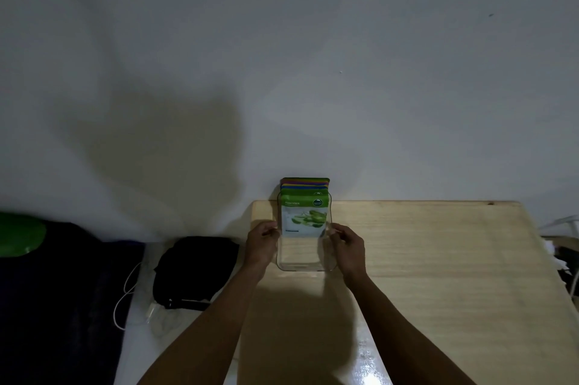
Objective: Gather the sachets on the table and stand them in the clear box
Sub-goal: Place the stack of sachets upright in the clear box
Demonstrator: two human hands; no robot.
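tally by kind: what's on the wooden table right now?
Clear plastic box: 1
Stack of upright sachets in the box, green aloe one in front: 1 stack, exact number not countable
Loose sachets on the light wooden table: 0
Total: 1 box, 1 stack

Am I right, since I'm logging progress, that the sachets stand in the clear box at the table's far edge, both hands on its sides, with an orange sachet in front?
Not quite: the head view shows a green sachet in front, not orange. The rest holds: the sachets stand in the clear box at the table's far edge, left hand and right hand on its sides.
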